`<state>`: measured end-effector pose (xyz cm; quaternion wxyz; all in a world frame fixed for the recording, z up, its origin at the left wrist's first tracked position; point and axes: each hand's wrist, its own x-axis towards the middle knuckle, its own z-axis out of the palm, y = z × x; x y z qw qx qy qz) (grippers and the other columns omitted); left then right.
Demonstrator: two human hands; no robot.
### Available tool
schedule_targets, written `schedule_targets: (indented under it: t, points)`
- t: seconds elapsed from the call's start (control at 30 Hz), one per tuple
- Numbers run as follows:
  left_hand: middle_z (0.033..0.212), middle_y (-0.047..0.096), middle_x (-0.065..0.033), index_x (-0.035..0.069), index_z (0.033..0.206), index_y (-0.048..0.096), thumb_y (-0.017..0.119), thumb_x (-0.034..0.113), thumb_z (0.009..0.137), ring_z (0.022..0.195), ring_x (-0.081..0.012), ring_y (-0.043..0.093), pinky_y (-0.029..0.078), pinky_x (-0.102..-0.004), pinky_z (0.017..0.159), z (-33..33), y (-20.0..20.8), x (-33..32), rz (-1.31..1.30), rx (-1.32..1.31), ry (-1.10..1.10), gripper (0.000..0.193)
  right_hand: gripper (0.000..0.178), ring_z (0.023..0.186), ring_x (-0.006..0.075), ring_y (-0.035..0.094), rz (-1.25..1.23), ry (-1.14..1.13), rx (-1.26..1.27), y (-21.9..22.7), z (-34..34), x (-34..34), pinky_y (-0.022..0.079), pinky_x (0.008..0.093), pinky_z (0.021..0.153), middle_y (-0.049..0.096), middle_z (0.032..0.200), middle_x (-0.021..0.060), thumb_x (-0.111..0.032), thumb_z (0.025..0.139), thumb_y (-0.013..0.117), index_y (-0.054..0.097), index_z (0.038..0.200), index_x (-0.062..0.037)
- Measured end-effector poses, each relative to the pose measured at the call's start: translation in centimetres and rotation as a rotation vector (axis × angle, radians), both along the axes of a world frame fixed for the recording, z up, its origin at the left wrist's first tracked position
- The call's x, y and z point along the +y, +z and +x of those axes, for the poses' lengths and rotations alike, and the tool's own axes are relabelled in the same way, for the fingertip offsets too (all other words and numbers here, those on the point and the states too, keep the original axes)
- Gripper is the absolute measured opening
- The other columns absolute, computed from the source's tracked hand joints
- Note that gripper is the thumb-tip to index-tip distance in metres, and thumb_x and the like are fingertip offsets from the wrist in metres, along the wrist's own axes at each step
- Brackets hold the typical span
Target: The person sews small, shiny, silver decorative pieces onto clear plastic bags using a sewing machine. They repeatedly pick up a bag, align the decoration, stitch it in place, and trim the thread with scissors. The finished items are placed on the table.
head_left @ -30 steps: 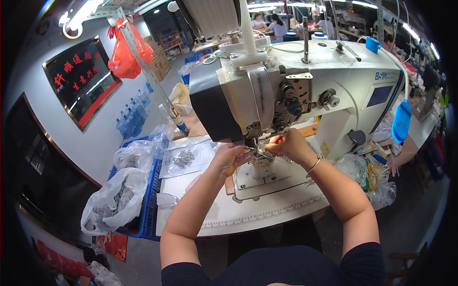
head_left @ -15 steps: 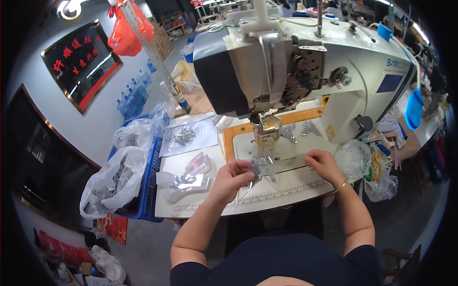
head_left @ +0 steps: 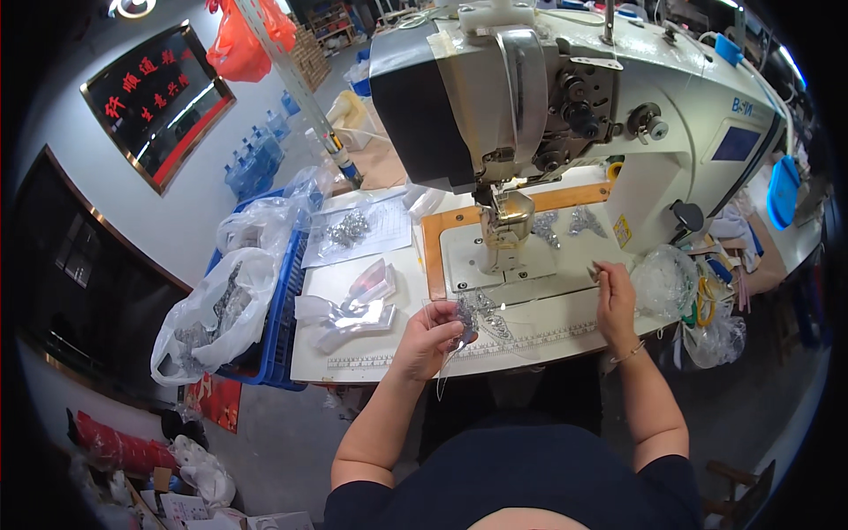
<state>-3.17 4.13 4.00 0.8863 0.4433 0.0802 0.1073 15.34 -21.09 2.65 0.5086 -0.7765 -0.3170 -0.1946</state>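
My left hand [head_left: 427,342] is closed on the edge of a silver, glittery trim piece [head_left: 488,320], held just in front of the sewing machine's [head_left: 508,212] needle plate. Loose thread hangs below those fingers. To the right, my right hand [head_left: 618,302] is raised over the table, its fingers wrapped round a small pointed metal tool [head_left: 594,272]; most of the tool is hidden. Two similar silver pieces [head_left: 585,223] lie on the machine bed behind the needle area.
Left on the white table are clear plastic strips [head_left: 358,309] and a paper sheet [head_left: 318,256] bearing a silver pile [head_left: 348,229]. A blue crate [head_left: 281,340] with plastic bags adjoins the table's left side. A ruler strip [head_left: 389,360] follows the front edge. Bagged items [head_left: 662,283] sit at right.
My right hand has lifted and turned upright, and a metal tip now shows at its fingers. My left hand still holds the silver trim piece. The whole view has shifted slightly.
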Motion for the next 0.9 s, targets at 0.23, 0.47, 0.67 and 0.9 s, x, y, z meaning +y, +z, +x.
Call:
schedule_targets:
  t: [0.23, 0.47, 0.67, 0.9]
  points:
    - [0.095, 0.063, -0.0129, -0.001, 0.103, 0.054, 0.063, -0.005, 0.079, 0.084, -0.0194, 0.064, 0.056, -0.0369, 0.081, -0.7, 0.5, -1.1, -0.006, 0.010, -0.017, 0.026, 0.032, 0.063, 0.0177, 0.058, -0.126, 0.331, -0.291, 5.3, -8.6, 4.9, 0.047, 0.0293, 0.054, 0.057, 0.082, 0.0031, -0.016, 0.072, 0.074, 0.067, 0.103, -0.0128]
    - [0.098, 0.062, -0.0138, -0.002, 0.104, 0.054, 0.062, -0.005, 0.079, 0.088, -0.0202, 0.064, 0.055, -0.0377, 0.082, -1.0, 0.8, -1.6, -0.029, -0.025, -0.051, 0.027, 0.019, 0.062, 0.0183, 0.059, -0.080, 0.331, -0.247, 4.8, -8.6, 5.4, 0.047, 0.0297, 0.051, 0.058, 0.078, 0.0031, -0.016, 0.073, 0.074, 0.067, 0.089, -0.0095]
    - [0.092, 0.063, -0.0106, 0.000, 0.100, 0.057, 0.064, -0.001, 0.079, 0.084, -0.0205, 0.065, 0.056, -0.0373, 0.079, -1.3, 1.6, -2.0, 0.346, -0.085, 0.048, 0.022, 0.025, 0.075, 0.0204, 0.055, 0.175, 0.321, -0.095, 6.0, -7.2, 4.2, 0.046, 0.0259, 0.059, 0.055, 0.087, 0.0098, -0.015, 0.079, 0.069, 0.061, 0.100, -0.0036]
    - [0.108, 0.065, -0.0068, 0.009, 0.096, 0.064, 0.055, 0.012, 0.082, 0.105, -0.0203, 0.060, 0.050, -0.0374, 0.091, -2.3, 8.0, -1.9, 2.107, -1.011, 0.140, 0.016, 0.046, 0.075, 0.0144, 0.056, 0.187, 0.557, 1.095, 5.3, -2.7, 3.0, 0.040, 0.0218, 0.058, 0.056, 0.093, 0.0064, -0.041, 0.091, 0.054, 0.053, 0.117, -0.0030]
